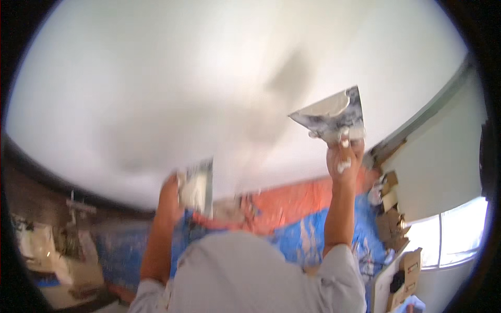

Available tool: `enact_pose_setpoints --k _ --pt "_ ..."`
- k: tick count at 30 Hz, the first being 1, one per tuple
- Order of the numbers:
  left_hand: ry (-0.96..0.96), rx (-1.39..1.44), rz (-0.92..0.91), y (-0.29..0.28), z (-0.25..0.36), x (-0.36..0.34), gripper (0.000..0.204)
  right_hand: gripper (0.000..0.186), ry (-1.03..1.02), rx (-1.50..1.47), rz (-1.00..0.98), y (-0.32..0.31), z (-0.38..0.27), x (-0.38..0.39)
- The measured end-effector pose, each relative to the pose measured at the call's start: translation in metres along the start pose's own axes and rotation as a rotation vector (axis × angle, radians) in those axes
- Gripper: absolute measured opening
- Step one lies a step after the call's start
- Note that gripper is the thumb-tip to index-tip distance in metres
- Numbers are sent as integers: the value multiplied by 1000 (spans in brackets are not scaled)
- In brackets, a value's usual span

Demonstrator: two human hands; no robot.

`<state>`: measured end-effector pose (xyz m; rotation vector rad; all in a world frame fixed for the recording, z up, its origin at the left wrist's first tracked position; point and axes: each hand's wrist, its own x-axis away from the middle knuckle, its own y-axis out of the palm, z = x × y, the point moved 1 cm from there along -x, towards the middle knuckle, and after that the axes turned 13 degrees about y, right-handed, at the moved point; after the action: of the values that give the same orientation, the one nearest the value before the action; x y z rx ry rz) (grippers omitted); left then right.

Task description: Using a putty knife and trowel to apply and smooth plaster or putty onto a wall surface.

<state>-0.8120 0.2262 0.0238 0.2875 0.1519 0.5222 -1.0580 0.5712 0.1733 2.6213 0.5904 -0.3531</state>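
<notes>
My right hand [343, 156], raised on an outstretched arm, grips a wide putty knife [321, 124]. White filler lies along its metal blade, and dabs of it stick to my fingers and the back of the hand. Lower and to the left, my left hand [171, 197] holds a second putty knife [207, 180] that carries a thick load of pale filler [195, 194]. Both blades are in front of a broad white surface [172, 62]. Whether the right blade touches it I cannot tell. The handles are mostly hidden by my hands.
Blue sheeting [300, 237] and an orange-red sheet [295, 203] spread below. Cardboard boxes [390, 224] stand along the right side near a bright window [454, 237]. More cartons [83, 268] are at lower left. A grey-green wall [443, 161] rises at the right.
</notes>
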Motion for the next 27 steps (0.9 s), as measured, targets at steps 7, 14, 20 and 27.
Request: enact_pose_setpoints --k 7,14,20,27 --pt "253 -272 -21 1 23 41 26 30 -1107 1019 340 116 -248 -106" --pt "233 -288 188 -44 8 63 44 41 -1547 1304 648 204 -433 -226" --pt "318 -501 111 -70 -3 58 46 36 -1440 1240 592 260 -473 -255" --pt "13 257 273 -55 2 47 37 44 -1506 1292 588 285 -473 -294"
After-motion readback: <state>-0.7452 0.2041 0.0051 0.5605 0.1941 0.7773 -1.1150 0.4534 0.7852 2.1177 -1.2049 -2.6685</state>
